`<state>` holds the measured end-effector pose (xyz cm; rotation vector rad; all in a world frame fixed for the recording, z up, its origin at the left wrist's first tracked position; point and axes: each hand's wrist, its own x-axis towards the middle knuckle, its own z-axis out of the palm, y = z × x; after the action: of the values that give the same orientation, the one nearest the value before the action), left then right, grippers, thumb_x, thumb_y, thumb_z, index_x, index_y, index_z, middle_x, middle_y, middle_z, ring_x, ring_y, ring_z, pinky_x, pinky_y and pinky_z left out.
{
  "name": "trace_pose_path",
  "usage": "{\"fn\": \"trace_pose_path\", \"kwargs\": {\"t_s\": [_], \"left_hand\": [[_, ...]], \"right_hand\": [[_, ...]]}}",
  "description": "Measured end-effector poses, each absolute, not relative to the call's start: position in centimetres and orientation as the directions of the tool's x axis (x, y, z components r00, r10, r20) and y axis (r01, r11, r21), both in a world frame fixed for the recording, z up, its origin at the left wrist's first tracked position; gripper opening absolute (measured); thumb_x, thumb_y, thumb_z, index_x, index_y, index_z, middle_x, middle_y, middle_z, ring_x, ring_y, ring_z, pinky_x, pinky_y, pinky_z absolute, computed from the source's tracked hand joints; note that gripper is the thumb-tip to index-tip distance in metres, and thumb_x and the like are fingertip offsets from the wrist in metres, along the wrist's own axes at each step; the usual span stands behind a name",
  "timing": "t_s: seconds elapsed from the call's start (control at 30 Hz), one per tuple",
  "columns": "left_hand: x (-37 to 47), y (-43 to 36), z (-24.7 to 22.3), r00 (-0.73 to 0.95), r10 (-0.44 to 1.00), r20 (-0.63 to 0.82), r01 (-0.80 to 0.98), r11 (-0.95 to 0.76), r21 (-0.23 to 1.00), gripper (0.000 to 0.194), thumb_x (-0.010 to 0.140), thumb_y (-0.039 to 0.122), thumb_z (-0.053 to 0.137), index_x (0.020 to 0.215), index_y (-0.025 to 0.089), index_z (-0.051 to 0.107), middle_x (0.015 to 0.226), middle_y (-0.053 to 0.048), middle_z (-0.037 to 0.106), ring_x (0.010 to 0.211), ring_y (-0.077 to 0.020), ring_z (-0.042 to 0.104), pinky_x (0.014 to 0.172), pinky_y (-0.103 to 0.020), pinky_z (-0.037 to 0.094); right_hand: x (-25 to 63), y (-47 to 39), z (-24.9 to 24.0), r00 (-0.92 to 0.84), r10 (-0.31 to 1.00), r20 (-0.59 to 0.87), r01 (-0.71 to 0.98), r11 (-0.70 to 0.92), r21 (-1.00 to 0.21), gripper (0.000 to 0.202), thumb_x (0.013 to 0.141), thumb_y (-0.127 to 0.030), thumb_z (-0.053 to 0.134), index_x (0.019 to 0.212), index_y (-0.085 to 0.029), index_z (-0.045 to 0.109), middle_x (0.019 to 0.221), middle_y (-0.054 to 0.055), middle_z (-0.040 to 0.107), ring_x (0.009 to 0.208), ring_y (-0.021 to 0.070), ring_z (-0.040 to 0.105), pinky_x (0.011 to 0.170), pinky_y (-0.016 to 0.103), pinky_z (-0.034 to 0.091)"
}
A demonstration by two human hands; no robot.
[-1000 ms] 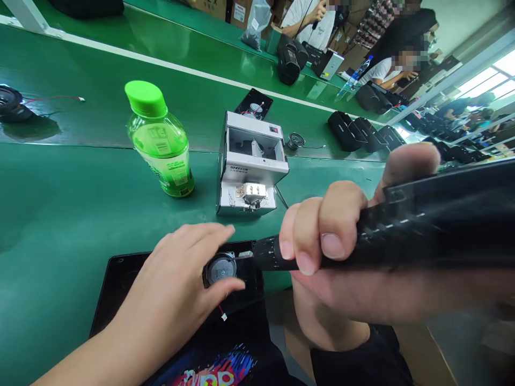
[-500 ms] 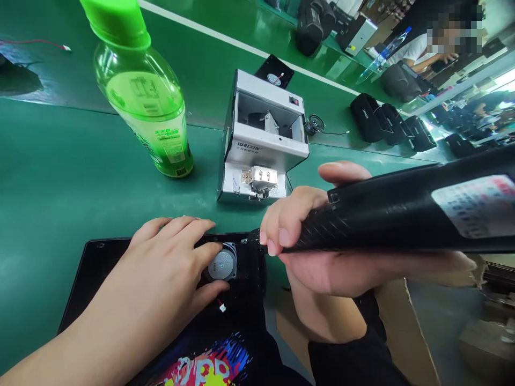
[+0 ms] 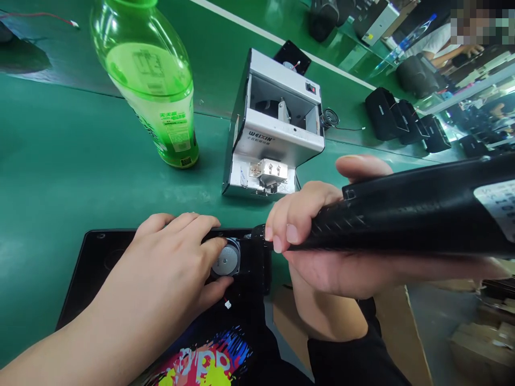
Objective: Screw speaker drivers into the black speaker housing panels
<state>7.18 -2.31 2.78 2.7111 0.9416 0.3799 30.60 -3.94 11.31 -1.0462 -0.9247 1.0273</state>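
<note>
My right hand (image 3: pixel 317 225) is wrapped around a black electric screwdriver (image 3: pixel 394 214) held nearly level. Its nose points left and sits at the right end of a black speaker panel (image 3: pixel 90 262). A small round speaker (image 3: pixel 226 261) with a grey metal back lies in the panel. My left hand (image 3: pixel 173 262) rests across the panel, its thumb and index finger gripping the speaker from either side. A white wire connector (image 3: pixel 228 304) hangs out just below the thumb. The screwdriver's tip and any screw under it are hidden.
Behind the panel stands a grey screw feeder machine (image 3: pixel 277 128), with a green drink bottle (image 3: pixel 161 102) to its left. A loose speaker (image 3: pixel 330 118) lies beside the machine. Several black speaker boxes (image 3: pixel 384 115) line the bench's far side, where another person (image 3: pixel 438 48) sits.
The view has shifted slightly, so the machine and bottle appear a little higher, the machine also farther right. Both hands keep their holds, and the screwdriver nose stays at the panel's right end.
</note>
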Motion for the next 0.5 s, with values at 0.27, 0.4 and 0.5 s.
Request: {"fn": "trace_pose_path", "kwargs": {"t_s": [0.27, 0.4, 0.5], "left_hand": [[7.5, -2.0, 3.0, 0.743, 0.663, 0.09, 0.591, -0.713, 0.379, 0.022, 0.087, 0.037, 0.104, 0.105, 0.032, 0.091, 0.132, -0.008, 0.093, 0.109, -0.039, 0.084, 0.09, -0.059, 0.058], [7.7, -1.9, 2.8, 0.744, 0.66, 0.106, 0.59, -0.723, 0.358, 0.023, 0.085, 0.034, 0.104, 0.105, 0.03, 0.093, 0.127, -0.01, 0.091, 0.107, -0.0392, 0.083, 0.088, -0.059, 0.058], [7.9, -1.9, 2.7, 0.745, 0.653, 0.135, 0.587, -0.738, 0.334, 0.026, 0.083, 0.035, 0.107, 0.106, 0.029, 0.094, 0.126, -0.011, 0.091, 0.105, -0.0391, 0.084, 0.087, -0.06, 0.058]], "right_hand": [[30.7, -4.5, 10.4, 0.22, 0.952, 0.211, -0.185, 0.253, -0.95, 0.055, 0.095, -0.092, 0.102, 0.115, -0.041, 0.094, 0.071, -0.003, 0.088, 0.053, 0.0277, 0.077, 0.054, 0.044, 0.06], [30.8, -4.5, 9.3, 0.175, 0.949, 0.261, -0.247, 0.299, -0.922, 0.06, 0.096, -0.092, 0.102, 0.125, -0.039, 0.097, 0.075, -0.002, 0.09, 0.055, 0.0256, 0.075, 0.053, 0.04, 0.056], [30.6, -4.4, 8.4, 0.148, 0.942, 0.301, -0.26, 0.331, -0.907, 0.064, 0.098, -0.095, 0.097, 0.128, -0.038, 0.097, 0.075, -0.002, 0.089, 0.055, 0.0232, 0.074, 0.053, 0.036, 0.057]]}}
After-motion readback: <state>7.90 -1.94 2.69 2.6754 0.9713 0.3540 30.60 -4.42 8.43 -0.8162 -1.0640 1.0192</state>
